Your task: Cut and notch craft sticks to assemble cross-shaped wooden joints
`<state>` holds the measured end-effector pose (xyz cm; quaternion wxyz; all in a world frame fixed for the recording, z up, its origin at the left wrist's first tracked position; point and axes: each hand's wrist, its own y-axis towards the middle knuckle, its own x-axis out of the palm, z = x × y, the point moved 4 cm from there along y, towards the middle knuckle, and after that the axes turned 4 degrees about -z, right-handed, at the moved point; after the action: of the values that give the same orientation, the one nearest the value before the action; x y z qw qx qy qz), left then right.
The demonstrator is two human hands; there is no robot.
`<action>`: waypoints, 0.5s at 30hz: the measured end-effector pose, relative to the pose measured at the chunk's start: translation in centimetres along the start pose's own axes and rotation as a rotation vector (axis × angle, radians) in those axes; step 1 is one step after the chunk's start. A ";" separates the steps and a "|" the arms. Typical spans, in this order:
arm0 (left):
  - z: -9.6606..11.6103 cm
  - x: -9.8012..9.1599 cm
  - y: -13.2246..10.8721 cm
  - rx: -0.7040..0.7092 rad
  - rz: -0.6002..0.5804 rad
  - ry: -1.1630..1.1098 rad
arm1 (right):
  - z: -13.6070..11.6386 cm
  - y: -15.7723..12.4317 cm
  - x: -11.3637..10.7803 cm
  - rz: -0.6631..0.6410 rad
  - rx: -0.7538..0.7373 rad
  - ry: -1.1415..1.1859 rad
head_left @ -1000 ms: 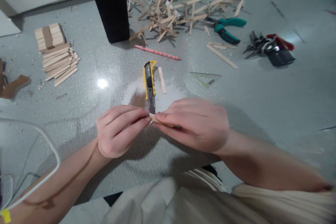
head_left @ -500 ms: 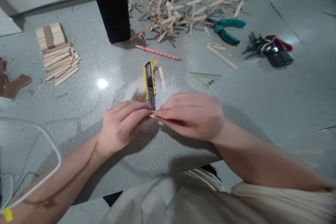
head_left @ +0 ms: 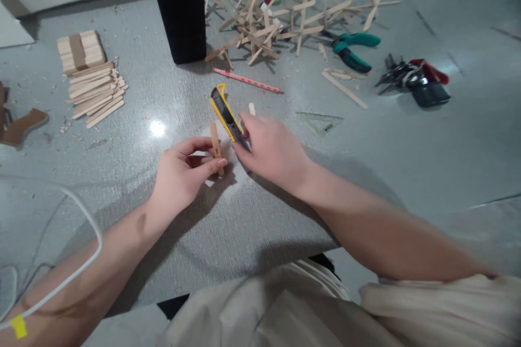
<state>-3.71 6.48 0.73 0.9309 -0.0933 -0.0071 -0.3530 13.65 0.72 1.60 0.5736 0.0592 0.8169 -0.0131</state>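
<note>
Pinched between the thumb and fingers of my left hand (head_left: 183, 171) is a short wooden craft stick (head_left: 215, 142), held roughly upright with a small dark mark on its face. Just to its right, my right hand (head_left: 272, 146) has thumb and fingers closed about the lower end of a yellow and black utility knife (head_left: 223, 108). The knife slants, its back end pointing up and left. A second craft stick (head_left: 252, 109) lies behind the right fingers, mostly covered by them.
A pink pencil (head_left: 248, 81), a clear set square (head_left: 321, 122), green-handled pliers (head_left: 354, 49) and a bunch of keys (head_left: 413, 78) lie farther off. Joined craft sticks (head_left: 256, 38) crowd the back beside a black post (head_left: 179, 11). Left are stacked craft sticks (head_left: 95, 95) and a white cable (head_left: 87, 217).
My hands have parted. The left now holds the craft stick upright; the right has moved onto the utility knife, which has tilted left from where it lay.
</note>
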 end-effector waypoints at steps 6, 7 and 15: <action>0.1 0.3 -0.3 -0.001 -0.011 -0.007 | 1.3 -0.4 -0.9 -0.019 -0.016 -0.033; 0.1 0.3 -0.3 0.000 -0.013 -0.002 | 1.6 -0.5 -1.0 -0.008 -0.035 -0.027; -0.2 0.3 -0.3 0.055 -0.024 0.018 | 5.0 -1.3 -3.2 0.048 -0.045 0.141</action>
<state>-3.69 6.00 0.63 0.9290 -0.0644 -0.0097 -0.3644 19.26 -1.24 2.83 0.5162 0.0666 0.8536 0.0232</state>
